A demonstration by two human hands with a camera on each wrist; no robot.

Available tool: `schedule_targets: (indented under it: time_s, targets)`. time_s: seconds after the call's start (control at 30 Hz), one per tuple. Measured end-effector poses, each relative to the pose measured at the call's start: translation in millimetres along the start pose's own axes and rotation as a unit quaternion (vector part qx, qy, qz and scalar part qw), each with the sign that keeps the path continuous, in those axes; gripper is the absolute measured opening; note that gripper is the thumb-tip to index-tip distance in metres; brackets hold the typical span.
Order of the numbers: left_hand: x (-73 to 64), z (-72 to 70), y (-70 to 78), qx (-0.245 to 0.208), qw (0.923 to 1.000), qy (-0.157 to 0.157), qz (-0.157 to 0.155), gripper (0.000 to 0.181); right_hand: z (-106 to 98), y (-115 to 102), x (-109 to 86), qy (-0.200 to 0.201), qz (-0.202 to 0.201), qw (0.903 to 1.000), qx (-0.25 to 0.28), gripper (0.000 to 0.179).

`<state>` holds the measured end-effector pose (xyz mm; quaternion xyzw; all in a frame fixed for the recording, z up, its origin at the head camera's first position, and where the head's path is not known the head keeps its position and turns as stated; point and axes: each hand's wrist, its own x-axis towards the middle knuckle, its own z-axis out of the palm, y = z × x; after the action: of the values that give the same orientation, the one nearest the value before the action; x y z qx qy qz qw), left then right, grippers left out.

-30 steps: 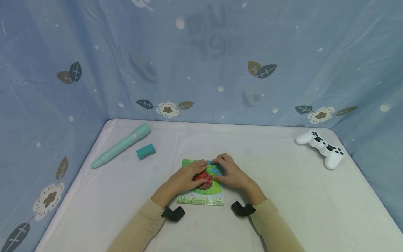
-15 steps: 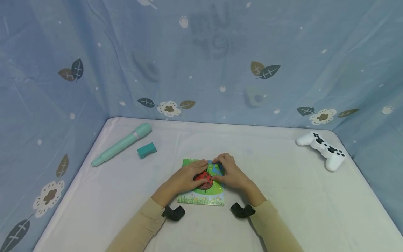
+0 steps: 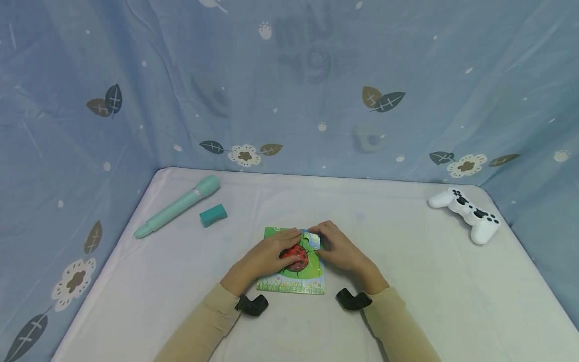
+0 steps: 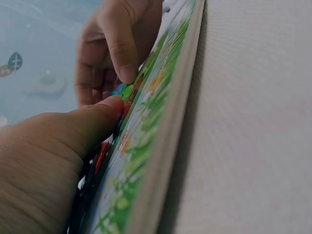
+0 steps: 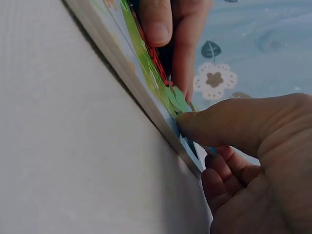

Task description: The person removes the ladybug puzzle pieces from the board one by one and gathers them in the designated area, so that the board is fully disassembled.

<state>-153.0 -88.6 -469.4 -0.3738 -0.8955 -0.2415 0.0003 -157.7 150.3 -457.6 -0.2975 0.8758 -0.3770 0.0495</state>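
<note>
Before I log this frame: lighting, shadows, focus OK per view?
Head: brightest of the three, no strong glare on the ladybug puzzle. Left wrist: dimmer, soft close up, dark shadow on the white cloth along the puzzle's edge. Right wrist: also dim, shadow beside that edge, blue backdrop slightly soft.

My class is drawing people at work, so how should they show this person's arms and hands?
Long, plain beige sleeves cover the forearms, with no markings visible. A short, black, curved piece sits beside each cuff. The hands are bare, without gloves.
</note>
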Motion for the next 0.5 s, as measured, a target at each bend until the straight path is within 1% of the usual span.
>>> schedule_targets:
  time_s: [0.2,0.37,0.5]
  targets:
    - [-0.6,-0.5,0.6,0.0,1.0,0.001,0.0,0.062,-0.4,0.3,-0.1,0.005,0.015,0.9998,0.012,0.045]
    - [-0.9,-0.4,1.4,0.0,1.0,-0.002,-0.004,0.062,-0.5,2.1,-0.1,0.035,0.011,0.9993,0.002,0.045]
    - [-0.1,-0.6,1.7,-0.004,1.0,-0.002,-0.008,0.063,-5.5,2.3,-1.4,0.05,0.017,0.9986,-0.003,0.044]
